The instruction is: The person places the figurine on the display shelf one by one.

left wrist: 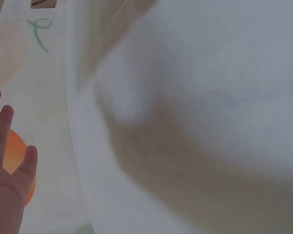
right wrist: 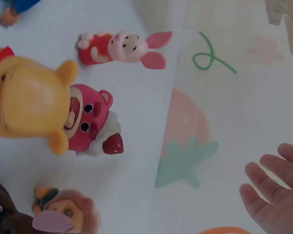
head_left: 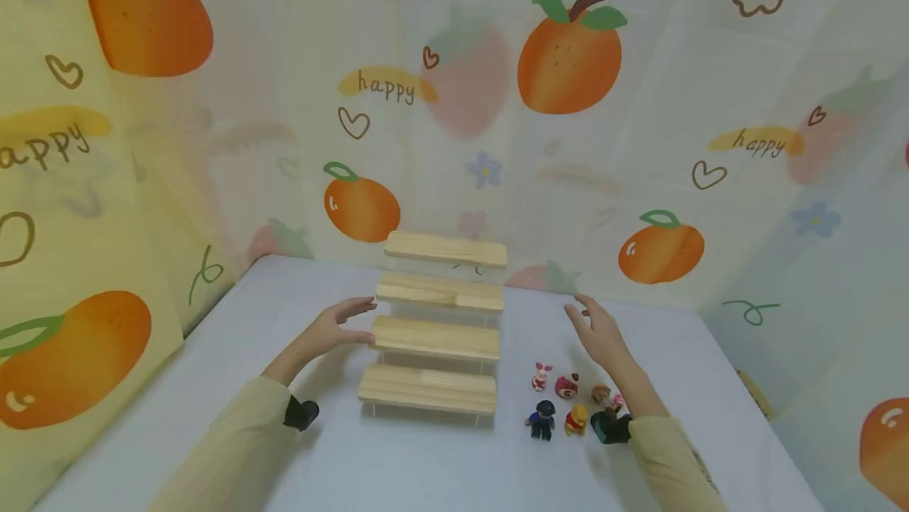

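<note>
A four-tier wooden display stand (head_left: pixel 436 337) with clear supports stands mid-table in the head view. My left hand (head_left: pixel 330 330) is at its left side, fingers extended, thumb tip right at the end of the second board from the front. My right hand (head_left: pixel 600 330) hovers right of the stand with fingers spread and nothing in them. Nearer than that hand are small figurines: a pink piglet (head_left: pixel 540 376), a magenta bear (head_left: pixel 566 386), a yellow bear in red (head_left: pixel 576 420) and a dark-haired toy figure in blue (head_left: pixel 542 420). My right wrist partly hides several others.
The white table (head_left: pixel 426 472) meets a fruit-printed curtain (head_left: pixel 454 141) at the back and both sides. A brown figurine (right wrist: pixel 5 209) and an orange-brown one (right wrist: pixel 68 212) show at the lower left of the right wrist view.
</note>
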Action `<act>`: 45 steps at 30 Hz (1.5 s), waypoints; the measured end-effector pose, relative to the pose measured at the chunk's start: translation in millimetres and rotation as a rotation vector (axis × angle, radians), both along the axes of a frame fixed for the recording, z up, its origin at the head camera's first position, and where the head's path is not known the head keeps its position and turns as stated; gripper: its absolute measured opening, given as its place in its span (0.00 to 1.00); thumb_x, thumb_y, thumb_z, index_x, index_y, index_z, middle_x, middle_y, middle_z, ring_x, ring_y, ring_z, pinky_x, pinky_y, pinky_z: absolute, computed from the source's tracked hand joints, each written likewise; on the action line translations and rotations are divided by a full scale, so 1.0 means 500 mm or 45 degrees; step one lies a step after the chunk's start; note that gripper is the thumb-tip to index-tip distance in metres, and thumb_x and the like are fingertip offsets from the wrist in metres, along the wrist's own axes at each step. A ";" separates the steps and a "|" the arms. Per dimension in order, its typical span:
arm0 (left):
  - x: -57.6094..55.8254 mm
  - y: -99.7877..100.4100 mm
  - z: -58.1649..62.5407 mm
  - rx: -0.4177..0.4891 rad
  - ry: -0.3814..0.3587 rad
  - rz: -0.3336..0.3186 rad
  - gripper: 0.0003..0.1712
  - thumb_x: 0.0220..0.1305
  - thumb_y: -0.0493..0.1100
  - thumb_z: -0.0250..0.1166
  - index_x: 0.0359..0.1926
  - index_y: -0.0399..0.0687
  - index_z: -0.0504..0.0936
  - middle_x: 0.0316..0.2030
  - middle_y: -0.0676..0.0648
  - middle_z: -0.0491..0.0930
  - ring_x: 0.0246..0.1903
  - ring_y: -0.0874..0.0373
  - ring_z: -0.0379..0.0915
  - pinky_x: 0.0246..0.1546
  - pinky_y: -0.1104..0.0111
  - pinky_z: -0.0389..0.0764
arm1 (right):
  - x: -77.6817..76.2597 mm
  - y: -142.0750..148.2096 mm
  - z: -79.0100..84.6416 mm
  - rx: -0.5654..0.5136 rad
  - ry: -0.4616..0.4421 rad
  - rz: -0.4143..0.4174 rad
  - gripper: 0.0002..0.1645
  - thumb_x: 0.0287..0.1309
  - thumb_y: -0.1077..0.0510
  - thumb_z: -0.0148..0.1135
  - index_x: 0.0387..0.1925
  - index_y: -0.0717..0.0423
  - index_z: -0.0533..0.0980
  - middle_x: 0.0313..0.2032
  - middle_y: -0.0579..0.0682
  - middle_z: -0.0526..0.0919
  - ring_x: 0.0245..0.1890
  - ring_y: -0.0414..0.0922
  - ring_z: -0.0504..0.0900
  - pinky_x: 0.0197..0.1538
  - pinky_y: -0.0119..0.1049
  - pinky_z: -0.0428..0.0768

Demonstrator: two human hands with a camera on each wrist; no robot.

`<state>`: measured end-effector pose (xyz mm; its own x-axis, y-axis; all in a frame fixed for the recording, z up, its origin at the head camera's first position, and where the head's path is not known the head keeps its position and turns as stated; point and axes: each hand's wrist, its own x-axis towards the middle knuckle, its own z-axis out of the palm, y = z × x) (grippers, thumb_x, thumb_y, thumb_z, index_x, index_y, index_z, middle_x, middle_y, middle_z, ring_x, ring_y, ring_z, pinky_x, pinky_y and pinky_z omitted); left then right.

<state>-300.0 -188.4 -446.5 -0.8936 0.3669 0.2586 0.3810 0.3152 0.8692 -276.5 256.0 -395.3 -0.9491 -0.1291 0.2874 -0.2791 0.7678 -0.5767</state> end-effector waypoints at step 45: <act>0.066 0.065 -0.062 0.273 -0.072 0.232 0.37 0.51 0.44 0.67 0.60 0.38 0.65 0.57 0.40 0.66 0.57 0.46 0.60 0.55 0.60 0.60 | 0.127 -0.008 -0.107 -0.531 -0.655 0.267 0.29 0.50 0.55 0.64 0.54 0.62 0.70 0.50 0.66 0.71 0.21 0.44 0.75 0.23 0.33 0.74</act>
